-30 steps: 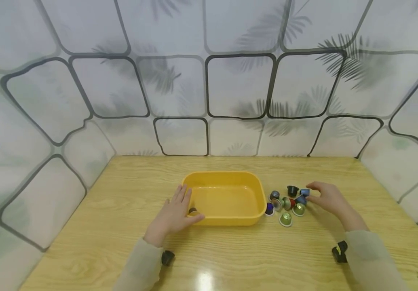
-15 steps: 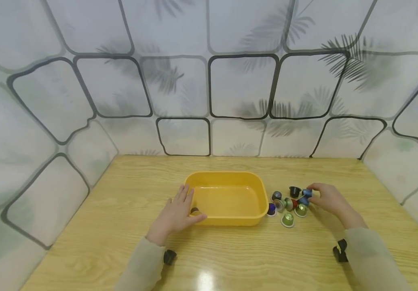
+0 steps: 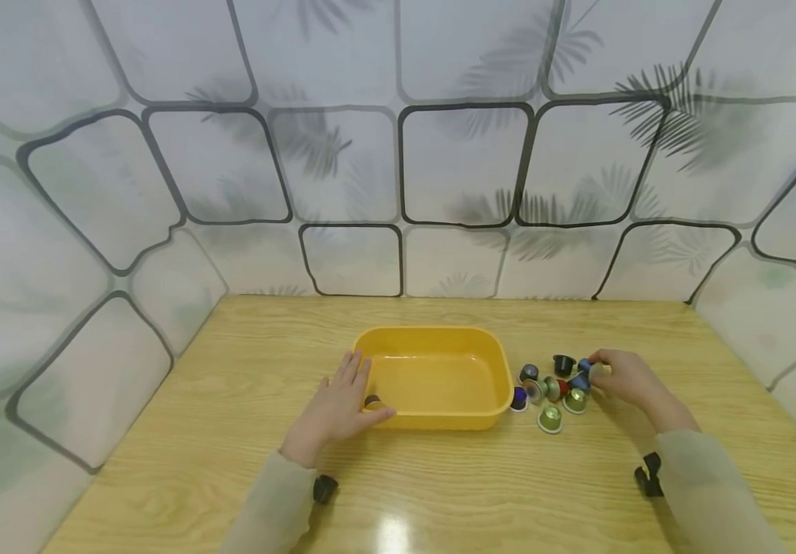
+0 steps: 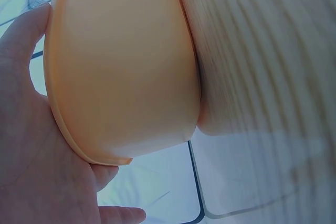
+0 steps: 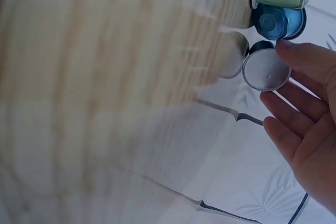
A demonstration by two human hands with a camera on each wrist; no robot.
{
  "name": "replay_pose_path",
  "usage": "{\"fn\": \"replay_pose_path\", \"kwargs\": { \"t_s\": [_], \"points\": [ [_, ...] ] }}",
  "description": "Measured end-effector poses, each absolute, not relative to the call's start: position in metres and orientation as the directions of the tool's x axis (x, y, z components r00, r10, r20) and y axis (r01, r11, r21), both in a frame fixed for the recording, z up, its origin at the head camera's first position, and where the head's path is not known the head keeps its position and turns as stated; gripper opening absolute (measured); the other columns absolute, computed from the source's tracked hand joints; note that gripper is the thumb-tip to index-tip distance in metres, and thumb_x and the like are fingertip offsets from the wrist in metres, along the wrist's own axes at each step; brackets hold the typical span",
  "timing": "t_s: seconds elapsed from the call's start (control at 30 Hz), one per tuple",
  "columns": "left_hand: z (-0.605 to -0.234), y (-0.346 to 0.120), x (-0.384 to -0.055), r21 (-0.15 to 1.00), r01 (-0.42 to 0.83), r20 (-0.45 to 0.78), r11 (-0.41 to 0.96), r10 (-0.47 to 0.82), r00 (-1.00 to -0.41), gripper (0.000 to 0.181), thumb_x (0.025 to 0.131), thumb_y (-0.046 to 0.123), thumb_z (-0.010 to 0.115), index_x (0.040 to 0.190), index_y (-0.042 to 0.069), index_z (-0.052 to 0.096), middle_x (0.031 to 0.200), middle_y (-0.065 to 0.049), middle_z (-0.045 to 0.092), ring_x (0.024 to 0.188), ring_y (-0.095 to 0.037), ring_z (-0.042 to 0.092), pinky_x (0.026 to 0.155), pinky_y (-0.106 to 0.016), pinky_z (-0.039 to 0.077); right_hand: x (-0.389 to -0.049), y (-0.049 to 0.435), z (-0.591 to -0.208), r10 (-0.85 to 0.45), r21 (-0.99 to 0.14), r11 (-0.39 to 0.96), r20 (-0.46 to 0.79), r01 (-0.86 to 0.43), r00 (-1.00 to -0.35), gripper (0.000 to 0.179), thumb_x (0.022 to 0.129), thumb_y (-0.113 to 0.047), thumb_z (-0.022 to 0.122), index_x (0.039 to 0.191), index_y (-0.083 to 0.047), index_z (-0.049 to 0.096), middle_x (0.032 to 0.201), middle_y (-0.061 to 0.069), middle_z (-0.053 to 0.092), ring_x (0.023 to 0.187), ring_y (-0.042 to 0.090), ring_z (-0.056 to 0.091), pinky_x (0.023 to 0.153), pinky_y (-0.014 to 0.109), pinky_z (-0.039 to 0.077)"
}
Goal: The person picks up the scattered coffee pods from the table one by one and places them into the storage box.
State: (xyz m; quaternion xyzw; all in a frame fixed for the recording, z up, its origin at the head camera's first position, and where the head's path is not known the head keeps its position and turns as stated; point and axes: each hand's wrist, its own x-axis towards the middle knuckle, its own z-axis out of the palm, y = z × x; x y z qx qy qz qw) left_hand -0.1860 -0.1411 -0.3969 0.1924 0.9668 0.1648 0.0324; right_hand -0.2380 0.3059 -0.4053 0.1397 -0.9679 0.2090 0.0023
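Fingers of the right hand [image 3: 630, 381] were drawn close around a blue pod [image 5: 266, 70], and that was a pinch all right: thumb on one edge of its pale lid, a fingertip on the opposite edge! The pod sat at the right end of the cluster on the table [image 3: 453, 492], touching or very near a second blue pod [image 3: 580, 382], with a black pod [image 3: 563, 365] just beside it and a green pod [image 3: 575, 400] nearer the person.

Over on the other side, the left hand [image 3: 336, 408] lay spread across the left edge of the yellow tray [image 3: 419, 422], fingers nearly straight, no pod in their grasp. One brown pod [image 3: 372, 401] showed just inside the tray, right by that thumb.

Now, the handling! The blue pod looked like a featherweight, stiff enough for a light squeeze, though its thin shell could likely dent and its shiny wall could slip. The rim seemed the best bet, pinched at opposite edges, with no pressure on the flat lid. The tray looked stiff and light, liable to slide, so its lip was a sensible place for a steadying palm.
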Motion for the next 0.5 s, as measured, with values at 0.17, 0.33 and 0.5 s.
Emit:
{"fn": "replay_pose_path", "kwargs": {
  "t_s": [0.17,0.33,0.5],
  "points": [
    [-0.3982,-0.1404,-0.1865,0.319,0.361,-0.013,0.876,0.385,-0.923,0.093,0.08,0.064,0.041,0.14,0.0,0.014,0.146,-0.017,0.003,0.132,-0.026,-0.003,0.097,-0.058,0.016,-0.2386,0.309,-0.4077,-0.276,-0.411,0.867,0.077,-0.282,-0.958,0.025,0.077,-0.006,0.058,0.097,0.01,0.058,0.098,0.033,0.055,0.092,0.052,0.048,0.074,0.057,0.039],
    [-0.3972,-0.1404,-0.1859,0.324,0.352,-0.022,0.878,0.379,-0.925,0.093,0.08,0.064,0.042,0.141,0.0,0.013,0.146,-0.017,0.002,0.132,-0.025,-0.003,0.097,-0.058,0.015,-0.2408,0.3116,-0.4091,-0.287,-0.412,0.865,0.062,-0.286,-0.956,0.025,0.077,-0.006,0.057,0.097,0.009,0.057,0.092,0.026,0.059,0.086,0.044,0.053,0.071,0.053,0.042],
    [-0.3981,-0.1412,-0.1868,0.319,0.345,-0.021,0.883,0.371,-0.928,0.092,0.08,0.063,0.043,0.141,0.0,0.013,0.146,-0.016,0.001,0.132,-0.025,-0.004,0.097,-0.058,0.015,-0.2435,0.3129,-0.4105,-0.303,-0.42,0.86,0.035,-0.289,-0.952,0.028,0.073,-0.006,0.062,0.096,0.01,0.056,0.079,0.012,0.059,0.071,0.026,0.053,0.062,0.042,0.043]
  ]
}}
